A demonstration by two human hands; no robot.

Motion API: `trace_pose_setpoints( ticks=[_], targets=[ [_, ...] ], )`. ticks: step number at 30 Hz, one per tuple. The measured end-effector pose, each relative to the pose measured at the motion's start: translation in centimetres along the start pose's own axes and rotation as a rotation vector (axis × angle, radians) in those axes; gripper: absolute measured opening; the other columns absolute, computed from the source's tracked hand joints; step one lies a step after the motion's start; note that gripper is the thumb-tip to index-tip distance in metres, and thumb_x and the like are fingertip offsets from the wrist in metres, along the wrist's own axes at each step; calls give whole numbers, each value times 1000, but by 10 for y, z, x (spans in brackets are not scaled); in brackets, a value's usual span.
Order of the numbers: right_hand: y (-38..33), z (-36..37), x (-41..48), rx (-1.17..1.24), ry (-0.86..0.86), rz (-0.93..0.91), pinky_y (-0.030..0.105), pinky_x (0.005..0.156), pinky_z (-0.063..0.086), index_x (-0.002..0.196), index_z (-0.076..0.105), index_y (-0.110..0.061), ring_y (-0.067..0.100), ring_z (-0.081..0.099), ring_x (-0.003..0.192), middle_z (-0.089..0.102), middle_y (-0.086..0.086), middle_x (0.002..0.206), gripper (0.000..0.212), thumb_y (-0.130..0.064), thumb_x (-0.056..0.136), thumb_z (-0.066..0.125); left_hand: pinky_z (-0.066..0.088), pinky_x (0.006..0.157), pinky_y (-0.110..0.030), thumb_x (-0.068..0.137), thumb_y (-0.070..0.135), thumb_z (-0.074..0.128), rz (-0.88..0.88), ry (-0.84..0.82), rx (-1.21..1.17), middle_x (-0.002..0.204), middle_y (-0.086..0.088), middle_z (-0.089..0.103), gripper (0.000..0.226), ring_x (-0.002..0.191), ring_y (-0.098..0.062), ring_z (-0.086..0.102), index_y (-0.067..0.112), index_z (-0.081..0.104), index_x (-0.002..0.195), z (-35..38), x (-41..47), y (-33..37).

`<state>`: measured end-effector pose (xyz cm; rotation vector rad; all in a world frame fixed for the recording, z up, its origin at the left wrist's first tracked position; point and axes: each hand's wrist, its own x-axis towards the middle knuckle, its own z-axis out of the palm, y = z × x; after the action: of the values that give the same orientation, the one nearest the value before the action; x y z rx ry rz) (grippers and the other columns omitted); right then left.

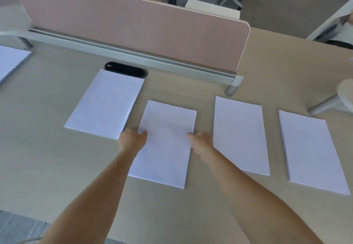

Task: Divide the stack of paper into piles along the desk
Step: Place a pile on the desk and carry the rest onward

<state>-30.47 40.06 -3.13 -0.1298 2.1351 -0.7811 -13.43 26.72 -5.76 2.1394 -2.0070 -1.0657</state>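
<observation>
Several piles of white paper lie in a row on the beige desk (47, 167). My left hand (132, 139) grips the left edge of the middle pile (166, 155), thumb on top. My right hand (201, 141) grips that pile's right edge, thumb on top as well. A thicker pile (106, 104) lies to the left and farther back, touching my left hand's side. Two more piles lie to the right, one (239, 134) close by and one (311, 152) near the desk's right end. Another pile (9, 62) shows at the far left edge.
A pink divider panel (133, 27) on a grey rail runs along the back of the desk. A black cable port (126, 69) sits just behind the thick pile. Office chairs stand beyond the divider and at the right edge.
</observation>
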Motion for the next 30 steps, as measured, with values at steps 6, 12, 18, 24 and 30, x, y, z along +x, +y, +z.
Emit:
trace_pose_setpoints(
  ticks=[6,12,18,24,30],
  targets=[
    [-11,10,11,54,-17,95,35,81,54,79,55,-14,20,53,74,52,0,78,22,-35,79,59,55,87,-41,91,41,57,-2,-109,83,110,-14,68,47,101,-35,64,3,63,117,-4,13,12],
    [-12,10,18,172,-116,180,28,72,42,96,54,-13,15,42,66,43,0,76,13,-24,91,58,54,90,-44,89,46,56,-16,-157,114,113,-13,67,51,102,-36,63,5,61,120,-12,24,14],
    [-13,10,19,248,-201,182,37,85,58,107,65,-11,28,71,99,72,11,113,25,-26,87,59,57,67,-39,84,28,59,67,-178,-93,88,-8,69,26,81,-33,68,12,66,103,-14,14,18],
    [-16,-16,-3,438,-177,104,48,85,59,108,69,-7,29,73,91,74,11,104,33,-21,79,74,56,64,-35,91,28,58,363,-153,-254,98,0,68,26,82,-26,66,24,60,117,-39,-24,45],
    [-16,-110,-34,418,118,-301,26,66,47,93,67,-21,18,62,83,67,-6,87,10,-30,90,66,45,53,-30,92,24,60,574,-88,-548,71,2,62,17,61,-18,55,33,56,105,-39,-101,107]
  ],
)
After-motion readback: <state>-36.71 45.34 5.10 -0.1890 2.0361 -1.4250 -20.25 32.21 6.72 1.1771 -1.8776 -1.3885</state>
